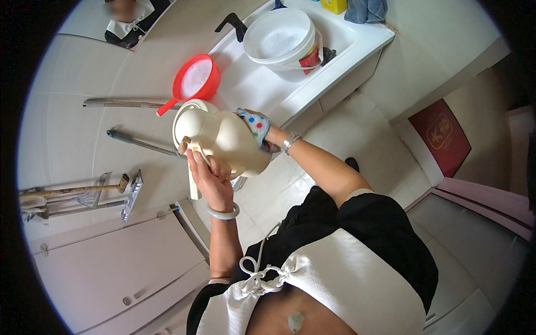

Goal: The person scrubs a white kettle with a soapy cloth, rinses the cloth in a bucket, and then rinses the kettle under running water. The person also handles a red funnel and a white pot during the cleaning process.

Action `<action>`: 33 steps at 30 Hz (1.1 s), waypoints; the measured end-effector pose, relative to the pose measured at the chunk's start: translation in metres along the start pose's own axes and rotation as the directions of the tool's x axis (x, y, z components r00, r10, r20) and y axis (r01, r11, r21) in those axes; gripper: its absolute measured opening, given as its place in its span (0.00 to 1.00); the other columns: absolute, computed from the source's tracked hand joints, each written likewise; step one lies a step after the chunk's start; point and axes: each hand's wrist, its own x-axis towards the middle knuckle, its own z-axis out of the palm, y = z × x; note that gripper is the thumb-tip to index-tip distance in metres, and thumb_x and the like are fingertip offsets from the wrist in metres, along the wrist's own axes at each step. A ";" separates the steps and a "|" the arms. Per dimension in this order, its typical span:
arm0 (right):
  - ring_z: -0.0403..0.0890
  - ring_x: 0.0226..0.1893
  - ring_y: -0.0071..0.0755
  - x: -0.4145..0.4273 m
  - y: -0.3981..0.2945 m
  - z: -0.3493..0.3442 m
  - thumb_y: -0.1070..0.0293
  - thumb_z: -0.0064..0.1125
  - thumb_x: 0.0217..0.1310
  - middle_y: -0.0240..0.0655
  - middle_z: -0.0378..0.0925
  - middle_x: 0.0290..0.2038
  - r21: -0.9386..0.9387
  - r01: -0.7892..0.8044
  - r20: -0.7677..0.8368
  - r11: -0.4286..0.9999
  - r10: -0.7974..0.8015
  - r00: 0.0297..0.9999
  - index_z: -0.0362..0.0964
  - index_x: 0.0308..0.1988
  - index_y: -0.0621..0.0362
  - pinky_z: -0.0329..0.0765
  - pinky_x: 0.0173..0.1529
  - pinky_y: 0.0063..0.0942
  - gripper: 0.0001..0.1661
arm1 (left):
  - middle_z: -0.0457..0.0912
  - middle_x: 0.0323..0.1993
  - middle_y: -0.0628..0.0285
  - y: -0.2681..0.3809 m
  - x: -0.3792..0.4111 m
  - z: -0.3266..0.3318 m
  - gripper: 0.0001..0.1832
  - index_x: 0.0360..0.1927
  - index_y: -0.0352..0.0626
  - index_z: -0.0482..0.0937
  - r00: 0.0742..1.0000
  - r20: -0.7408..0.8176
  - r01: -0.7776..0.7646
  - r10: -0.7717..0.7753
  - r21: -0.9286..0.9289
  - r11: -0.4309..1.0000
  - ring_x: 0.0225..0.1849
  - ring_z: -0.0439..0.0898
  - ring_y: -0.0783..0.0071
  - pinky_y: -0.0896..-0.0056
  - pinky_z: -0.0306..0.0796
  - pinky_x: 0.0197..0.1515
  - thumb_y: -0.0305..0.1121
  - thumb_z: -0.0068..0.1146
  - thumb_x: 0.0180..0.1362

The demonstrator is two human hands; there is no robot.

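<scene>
A cream thermal jug (234,136) is held tilted in the air in front of me, beside the near end of the white washbasin. My left hand (212,178), wearing a pale bangle, is closed on its handle side near a small brown knob (184,144). My right hand (274,135), with a silver bracelet, presses a polka-dot cloth (255,124) to the jug's rounded body. The cloth hides part of that hand's fingers. Just behind the jug is a red dipper (215,79) full of foamy liquid, its handle pointing left.
In the white basin (259,90) stands a white bucket (276,35) with suds, by a black faucet (234,26). A yellow container (334,5) and a blue cloth (365,10) sit at the far end. Long-handled tools (142,144) lean leftward; a cabinet (125,268) stands lower left.
</scene>
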 end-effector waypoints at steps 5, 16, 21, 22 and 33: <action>0.78 0.48 0.23 -0.002 -0.007 -0.026 0.62 0.47 0.70 0.29 0.77 0.51 0.600 -0.572 0.376 0.560 0.434 0.819 0.68 0.56 0.53 0.76 0.53 0.25 0.18 | 0.52 0.14 0.75 0.025 -0.007 0.016 0.23 0.68 0.48 0.59 0.999 0.045 -0.031 0.029 0.054 0.998 0.12 0.48 0.85 0.78 0.44 0.14 0.40 0.40 0.73; 0.67 0.63 0.34 -0.018 -0.032 -0.010 0.59 0.52 0.67 0.37 0.66 0.63 0.783 -0.614 0.615 -0.096 -0.029 0.788 0.60 0.65 0.52 0.66 0.66 0.35 0.29 | 0.50 0.16 0.76 0.090 0.007 0.047 0.24 0.70 0.44 0.58 0.984 0.162 -0.046 0.069 -0.141 0.989 0.12 0.46 0.88 0.84 0.46 0.11 0.38 0.37 0.73; 0.66 0.64 0.37 -0.023 -0.057 0.029 0.57 0.57 0.63 0.39 0.65 0.64 0.069 0.374 0.139 0.925 -0.380 0.914 0.59 0.66 0.53 0.66 0.66 0.38 0.35 | 0.50 0.16 0.76 0.085 0.009 0.052 0.23 0.70 0.46 0.60 0.973 0.191 -0.107 0.128 -0.119 0.987 0.12 0.45 0.88 0.83 0.44 0.11 0.38 0.37 0.73; 0.67 0.63 0.37 -0.022 -0.056 0.031 0.56 0.58 0.63 0.39 0.65 0.63 0.073 0.359 0.110 0.930 -0.366 0.924 0.59 0.65 0.53 0.67 0.66 0.38 0.35 | 0.49 0.16 0.76 0.081 0.009 0.057 0.23 0.70 0.46 0.60 0.980 0.141 -0.128 0.142 -0.103 0.986 0.12 0.45 0.88 0.83 0.44 0.11 0.38 0.37 0.73; 0.79 0.50 0.43 -0.074 -0.020 0.021 0.51 0.49 0.68 0.38 0.75 0.52 0.765 -0.353 0.613 -0.539 0.442 0.655 0.65 0.58 0.53 0.84 0.48 0.41 0.25 | 0.53 0.14 0.73 0.021 -0.001 0.068 0.25 0.71 0.49 0.57 0.961 -0.028 -0.276 0.275 -0.057 0.959 0.11 0.48 0.85 0.79 0.46 0.12 0.41 0.37 0.73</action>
